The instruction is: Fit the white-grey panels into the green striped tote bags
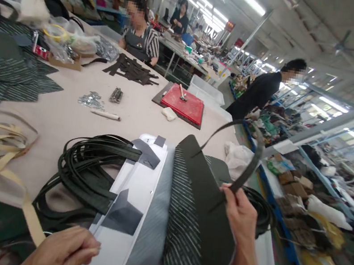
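My right hand (pixel 241 213) pinches a dark strap (pixel 253 161) near its lower end. The strap arches up, and both of its ends meet a dark green panel (pixel 203 191), perhaps through slits. Under that panel lies dark striped material (pixel 180 210). Beside it is a white panel (pixel 146 181) with grey patches, and a bundle of looped dark straps (pixel 68 164) rests against its left side. At the lower edge of the view my left hand (pixel 64 249) is closed, thumb against curled fingers, by the white panel's near end. What it grips is hidden.
Tan tape (pixel 1 148) lies tangled at left, one end running down behind my left hand. Farther back are metal pieces (pixel 91 99), a pen (pixel 105 114), a red board (pixel 184 102) with a hammer (pixel 182 93), and dark strips (pixel 129 69). Several people work beyond.
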Motion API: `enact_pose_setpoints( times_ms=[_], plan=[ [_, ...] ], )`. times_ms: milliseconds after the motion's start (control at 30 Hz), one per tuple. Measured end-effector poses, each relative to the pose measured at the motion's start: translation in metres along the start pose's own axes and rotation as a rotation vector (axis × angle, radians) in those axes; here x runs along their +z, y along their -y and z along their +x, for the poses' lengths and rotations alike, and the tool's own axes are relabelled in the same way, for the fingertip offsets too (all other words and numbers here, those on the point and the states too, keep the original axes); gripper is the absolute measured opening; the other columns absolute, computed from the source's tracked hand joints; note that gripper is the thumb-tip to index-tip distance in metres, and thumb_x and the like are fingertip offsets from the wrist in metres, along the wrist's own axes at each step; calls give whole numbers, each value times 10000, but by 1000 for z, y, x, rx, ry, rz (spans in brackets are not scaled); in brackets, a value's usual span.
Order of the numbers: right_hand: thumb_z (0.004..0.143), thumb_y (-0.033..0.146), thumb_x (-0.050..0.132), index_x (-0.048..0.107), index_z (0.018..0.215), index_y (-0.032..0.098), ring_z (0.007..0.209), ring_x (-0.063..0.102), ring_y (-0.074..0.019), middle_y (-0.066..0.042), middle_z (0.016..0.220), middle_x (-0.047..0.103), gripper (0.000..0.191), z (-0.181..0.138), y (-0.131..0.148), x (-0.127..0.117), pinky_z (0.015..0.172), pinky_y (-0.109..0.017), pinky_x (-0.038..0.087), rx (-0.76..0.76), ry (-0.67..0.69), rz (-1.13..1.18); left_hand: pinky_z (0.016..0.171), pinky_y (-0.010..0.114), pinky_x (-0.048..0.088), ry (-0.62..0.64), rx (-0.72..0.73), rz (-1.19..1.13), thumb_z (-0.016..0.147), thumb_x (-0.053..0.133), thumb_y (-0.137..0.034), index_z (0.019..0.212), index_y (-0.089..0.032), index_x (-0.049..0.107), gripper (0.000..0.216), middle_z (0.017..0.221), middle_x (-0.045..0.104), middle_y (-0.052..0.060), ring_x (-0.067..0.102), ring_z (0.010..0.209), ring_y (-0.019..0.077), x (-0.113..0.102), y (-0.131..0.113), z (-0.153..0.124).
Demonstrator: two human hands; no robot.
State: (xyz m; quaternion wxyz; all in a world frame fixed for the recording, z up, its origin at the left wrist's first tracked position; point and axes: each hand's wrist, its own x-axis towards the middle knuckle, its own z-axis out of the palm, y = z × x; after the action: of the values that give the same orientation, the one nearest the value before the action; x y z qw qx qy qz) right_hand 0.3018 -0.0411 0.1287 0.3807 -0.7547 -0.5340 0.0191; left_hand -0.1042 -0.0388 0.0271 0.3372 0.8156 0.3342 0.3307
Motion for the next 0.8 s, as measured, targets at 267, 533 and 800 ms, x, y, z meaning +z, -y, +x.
enact_pose_setpoints(
  times_ms=[267,533,800],
  plan=[
    [737,518,580,746,1010,186,753,692,-365,-148,801,749,461,-42,-103,-83,678,-459,500,488,-7,-675,535,204,395,-23,132,103,1001,471,-434,682,-207,546,399,586,594,-52,548,534,95,1,-13,36],
    [922,237,579,688,1038,221,812,665,-178,-47,912,725,160,-118,83,67,726,-291,536,-181,494,328,578,254,345,70,239,257,986,472,-464,692,-188,497,404,647,540,-21,472,607,126,6,-9,48],
    [949,158,513,649,917,197,727,622,-163,-28,786,687,145,-128,100,122,667,-280,487,-435,536,341,578,248,370,76,177,226,989,484,-447,736,-190,535,365,663,573,-23,526,616,124,7,4,45]
  ],
)
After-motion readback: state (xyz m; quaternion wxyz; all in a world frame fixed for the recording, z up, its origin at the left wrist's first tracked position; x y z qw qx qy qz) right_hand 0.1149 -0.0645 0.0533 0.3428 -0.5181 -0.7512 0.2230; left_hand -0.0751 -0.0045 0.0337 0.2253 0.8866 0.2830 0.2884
